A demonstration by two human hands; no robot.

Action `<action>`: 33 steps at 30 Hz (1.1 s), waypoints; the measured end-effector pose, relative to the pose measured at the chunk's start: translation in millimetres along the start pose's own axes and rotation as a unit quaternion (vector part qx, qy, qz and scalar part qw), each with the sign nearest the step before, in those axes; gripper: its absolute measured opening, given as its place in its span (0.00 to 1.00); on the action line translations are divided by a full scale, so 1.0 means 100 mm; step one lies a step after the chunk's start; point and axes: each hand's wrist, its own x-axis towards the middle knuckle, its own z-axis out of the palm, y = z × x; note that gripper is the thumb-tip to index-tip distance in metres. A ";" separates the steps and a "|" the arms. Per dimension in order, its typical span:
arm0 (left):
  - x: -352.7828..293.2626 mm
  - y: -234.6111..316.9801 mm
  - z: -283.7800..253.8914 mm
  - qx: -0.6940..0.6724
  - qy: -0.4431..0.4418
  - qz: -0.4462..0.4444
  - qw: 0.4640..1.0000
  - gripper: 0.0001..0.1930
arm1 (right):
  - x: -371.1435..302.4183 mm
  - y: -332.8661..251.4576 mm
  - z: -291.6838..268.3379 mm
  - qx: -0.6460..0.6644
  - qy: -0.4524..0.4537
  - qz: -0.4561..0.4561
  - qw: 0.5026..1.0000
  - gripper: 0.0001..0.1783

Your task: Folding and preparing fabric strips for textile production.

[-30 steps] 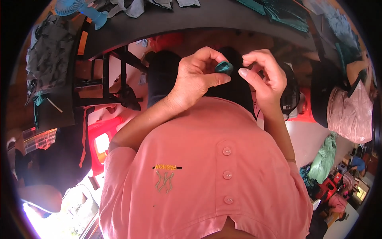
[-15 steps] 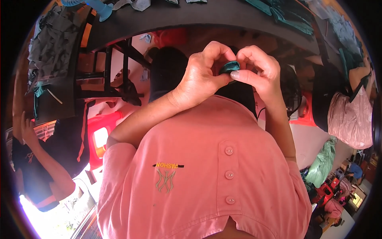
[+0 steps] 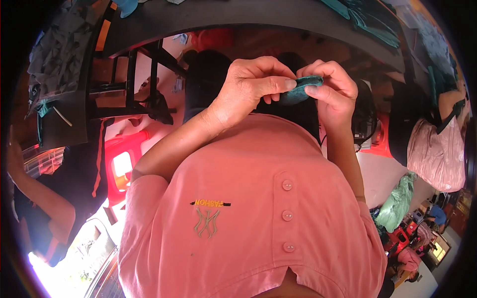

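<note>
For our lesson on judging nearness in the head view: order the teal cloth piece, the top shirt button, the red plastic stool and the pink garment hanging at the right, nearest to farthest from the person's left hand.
1. teal cloth piece, pinched in the left hand, at its right.
2. top shirt button, below.
3. red plastic stool, lower left.
4. pink garment, far right.

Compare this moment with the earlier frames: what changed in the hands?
Both hands drew closer, then shifted slightly right; the left hand and right hand now pinch the small teal cloth piece flatter between fingertips. Nothing let go; the pink shirt is unchanged.
</note>
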 end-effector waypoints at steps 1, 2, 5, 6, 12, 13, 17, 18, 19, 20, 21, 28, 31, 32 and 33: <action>0.00 0.01 0.00 -0.001 0.000 -0.002 1.000 0.06 | 0.00 0.00 0.01 0.001 0.001 0.006 1.000 0.08; 0.01 0.01 0.00 0.000 0.004 -0.020 1.000 0.06 | -0.01 0.00 0.01 0.001 0.002 0.012 1.000 0.09; 0.02 -0.01 -0.02 0.011 -0.002 -0.048 0.999 0.06 | -0.03 0.00 0.03 -0.008 0.013 0.048 0.999 0.09; 0.02 -0.02 -0.03 0.021 -0.011 -0.055 0.998 0.06 | -0.04 0.01 0.03 -0.008 0.013 0.050 0.999 0.09; 0.01 -0.08 0.01 -0.013 0.060 -0.046 0.997 0.04 | -0.09 0.08 0.09 -0.035 0.064 0.088 0.993 0.08; 0.01 -0.11 0.01 -0.013 0.061 -0.046 0.997 0.04 | -0.09 0.08 0.11 -0.140 0.111 0.020 0.984 0.09; 0.01 -0.21 0.04 0.034 0.111 0.016 0.993 0.04 | -0.11 -0.10 0.16 -0.186 0.107 0.050 0.976 0.06; 0.00 -0.23 0.06 0.056 0.119 0.037 0.991 0.03 | -0.10 -0.13 0.20 -0.122 0.069 0.118 0.983 0.05; 0.01 -0.27 0.06 0.056 0.115 0.036 0.991 0.03 | -0.07 -0.14 0.24 -0.112 0.069 0.146 0.980 0.04; 0.02 -0.32 0.06 0.083 0.110 0.070 0.988 0.03 | -0.06 -0.13 0.24 -0.113 0.072 0.146 0.980 0.04; 0.03 -0.36 0.06 0.110 0.105 0.104 0.983 0.03 | -0.07 -0.11 0.23 -0.128 0.065 0.144 0.979 0.04; 0.05 -0.43 0.06 0.211 0.082 0.227 0.947 0.01 | -0.05 0.00 0.27 -0.140 0.085 0.151 0.975 0.05; 0.05 -0.41 0.06 0.222 0.068 0.231 0.945 0.01 | -0.04 0.04 0.27 -0.073 0.104 0.159 0.979 0.05; 0.05 -0.41 0.05 0.182 0.057 0.206 0.960 0.02 | -0.05 0.05 0.26 -0.073 0.104 0.160 0.979 0.05; 0.05 -0.41 0.05 0.141 0.046 0.181 0.972 0.03 | -0.05 0.06 0.25 -0.065 0.105 0.169 0.978 0.05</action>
